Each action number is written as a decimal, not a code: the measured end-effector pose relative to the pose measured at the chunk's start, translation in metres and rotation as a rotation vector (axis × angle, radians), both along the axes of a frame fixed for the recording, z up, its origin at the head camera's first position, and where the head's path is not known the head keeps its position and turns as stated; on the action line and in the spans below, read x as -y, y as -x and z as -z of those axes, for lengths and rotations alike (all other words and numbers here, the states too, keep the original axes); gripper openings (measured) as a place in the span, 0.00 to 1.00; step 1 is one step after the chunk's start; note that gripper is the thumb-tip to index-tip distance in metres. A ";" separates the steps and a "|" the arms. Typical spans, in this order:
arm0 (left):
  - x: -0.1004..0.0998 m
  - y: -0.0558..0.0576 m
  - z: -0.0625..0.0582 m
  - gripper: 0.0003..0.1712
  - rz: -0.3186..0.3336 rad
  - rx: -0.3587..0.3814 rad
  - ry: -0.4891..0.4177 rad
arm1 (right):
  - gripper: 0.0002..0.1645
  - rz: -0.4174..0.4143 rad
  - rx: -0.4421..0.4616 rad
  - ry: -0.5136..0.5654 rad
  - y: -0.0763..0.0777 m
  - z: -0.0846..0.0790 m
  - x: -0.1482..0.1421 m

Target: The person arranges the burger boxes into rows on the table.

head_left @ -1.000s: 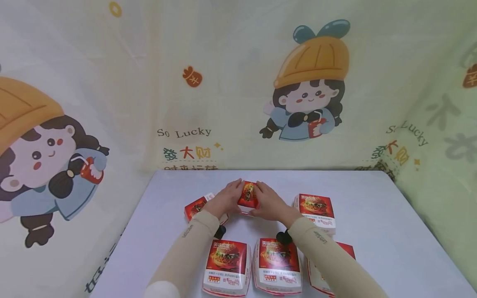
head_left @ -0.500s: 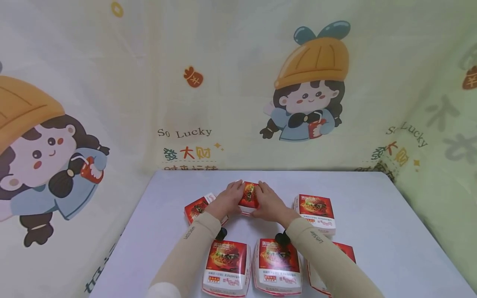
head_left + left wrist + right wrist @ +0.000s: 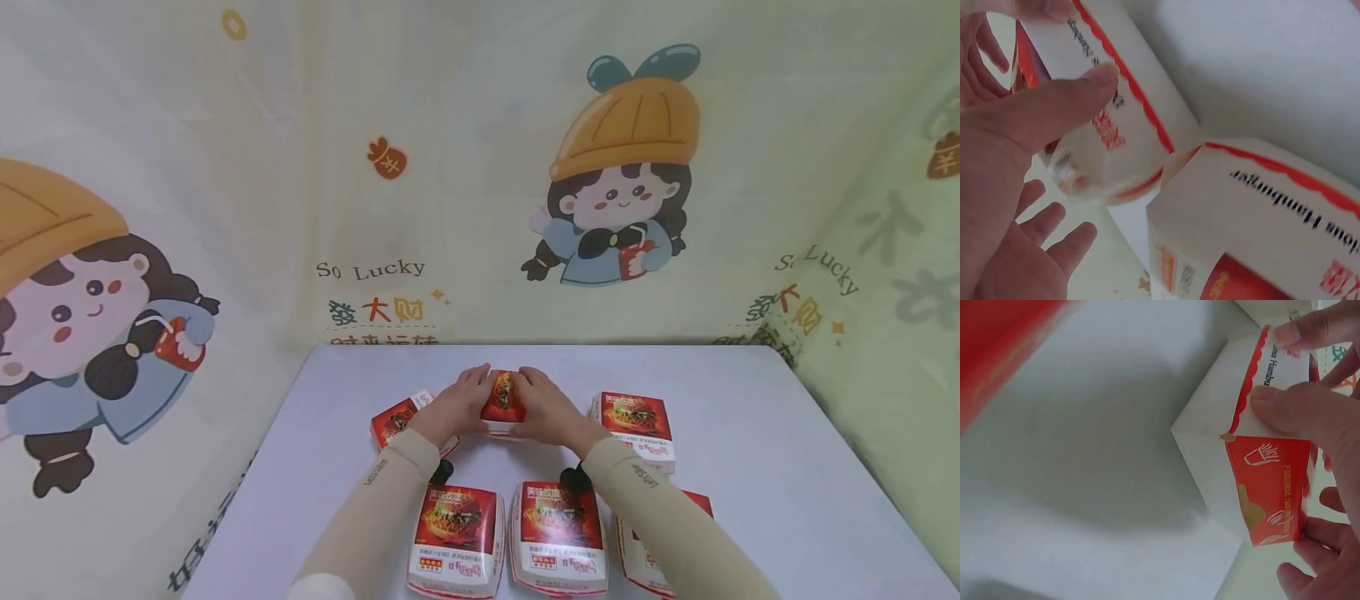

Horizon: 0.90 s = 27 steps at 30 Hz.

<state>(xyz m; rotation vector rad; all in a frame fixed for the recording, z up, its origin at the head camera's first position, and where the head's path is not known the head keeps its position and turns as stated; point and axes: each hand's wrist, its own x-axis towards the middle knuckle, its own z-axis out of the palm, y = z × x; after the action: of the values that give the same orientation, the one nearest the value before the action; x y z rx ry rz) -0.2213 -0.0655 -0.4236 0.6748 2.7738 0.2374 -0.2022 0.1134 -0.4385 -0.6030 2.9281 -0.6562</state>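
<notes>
A red and white hamburger box (image 3: 503, 402) stands at the back middle of the table, between both hands. On its left side my left hand (image 3: 456, 407) holds it. My right hand (image 3: 553, 408) holds the opposite side. In the left wrist view, the left thumb (image 3: 1088, 94) presses the white front panel of the hamburger box (image 3: 1125, 103). The right thumb (image 3: 1285, 407) presses that same panel in the right wrist view, near a red side panel of the box (image 3: 1269, 487). Most of the other fingers are behind or beside the box, partly hidden.
Beside my left hand lies an angled hamburger box (image 3: 393, 421). Another box (image 3: 636, 425) stands right of my right hand. Nearer me are a left box (image 3: 456, 533), a middle box (image 3: 559, 542) and a right box (image 3: 637, 558), partly under my right sleeve. A printed curtain (image 3: 465, 208) hangs behind.
The held box and both hands have shifted very slightly, and the thumbs and fingers stay on the box. The other boxes have not moved.
</notes>
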 end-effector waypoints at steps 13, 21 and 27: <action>-0.004 0.000 -0.004 0.62 0.039 0.032 -0.022 | 0.56 -0.071 0.045 0.003 -0.002 -0.005 -0.016; -0.009 -0.001 -0.005 0.61 0.058 -0.117 0.055 | 0.56 -0.067 0.062 0.018 0.001 -0.005 -0.020; -0.015 -0.005 -0.007 0.58 -0.021 -0.142 0.059 | 0.51 -0.008 0.101 0.039 0.000 -0.005 -0.022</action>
<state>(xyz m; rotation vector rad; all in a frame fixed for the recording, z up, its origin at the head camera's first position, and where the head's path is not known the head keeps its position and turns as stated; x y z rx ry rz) -0.2166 -0.0507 -0.4166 0.6723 2.9118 0.1157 -0.2023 0.1351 -0.4331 -0.5678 2.8244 -0.7224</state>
